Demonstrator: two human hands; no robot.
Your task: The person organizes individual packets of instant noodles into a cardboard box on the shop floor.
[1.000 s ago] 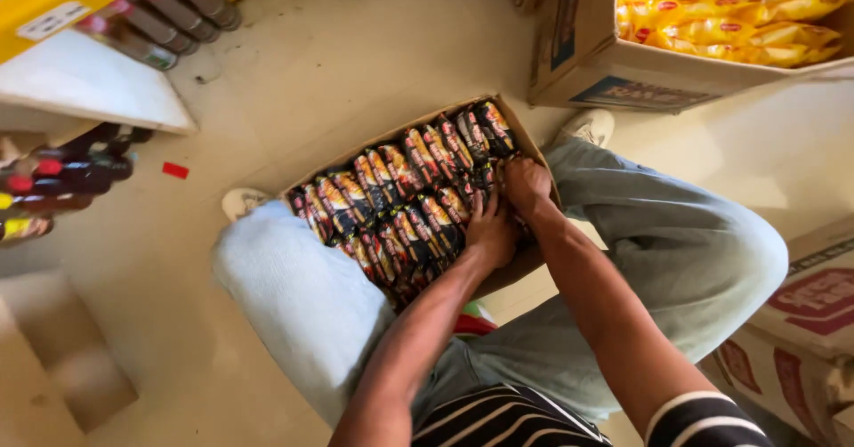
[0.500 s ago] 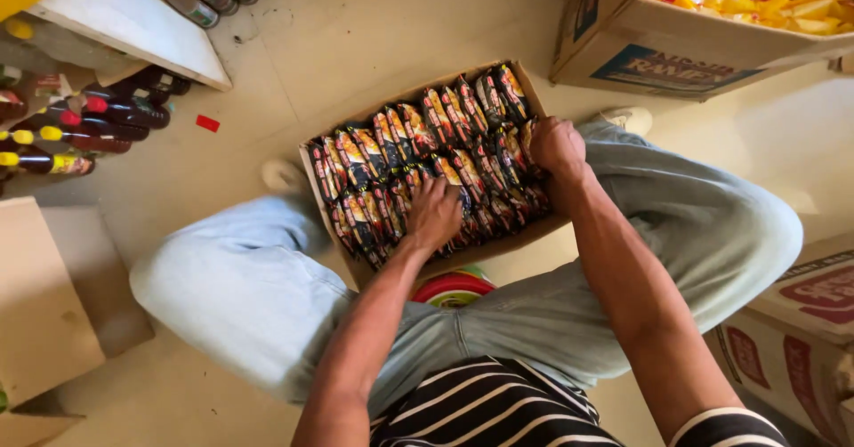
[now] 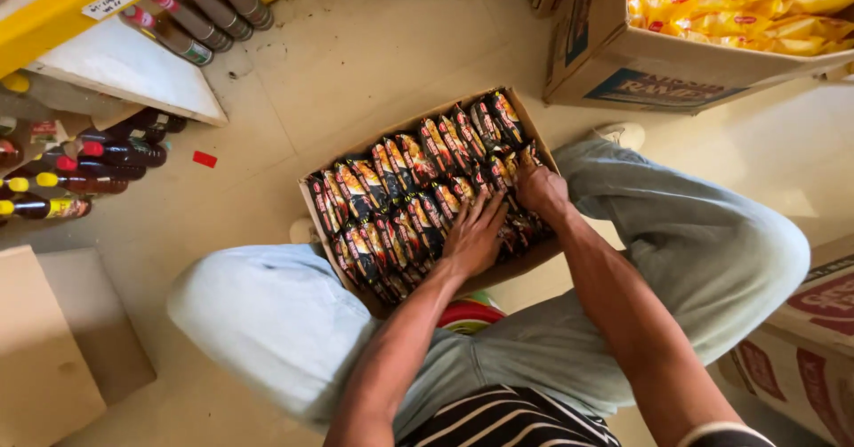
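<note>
So the biggest thing in the shot is the pale floor (image 3: 374, 64), with the person sitting low on it, knees in light trousers spread either side of an open cardboard carton (image 3: 313, 200). The carton sits on the floor right between the legs, packed tight with dark packets (image 3: 391, 167) standing on edge in two rows, red and yellow print on them.

Both hands are down in the near-right part of the carton. The left hand (image 3: 473, 233) lies flat over the front row, fingers spread and pointing away from the person, pressing on the packet tops rather than gripping one. The right hand (image 3: 541, 189) is curled, fingertips tucked down among the packets by the right wall; whether it actually has a packet pinched is hard to tell, the fingers are buried.

For pulling packets out of a pack this tight, it looks best to keep the flat hand holding the neighbours down while the curled one works a small bunch loose, lifting straight up so the thin wrappers don't crease or snag on the cardboard rim.

Room-wise: the right knee crowds the carton's right wall, so free space is mostly up and forward-left over bare floor. A bigger box of yellow packets (image 3: 623, 64) sits just beyond on the right, bottles (image 3: 107, 155) lie under the yellow shelf (image 3: 53, 16) well to the left, and something round and red (image 3: 470, 315) pokes out under the carton's near edge.
</note>
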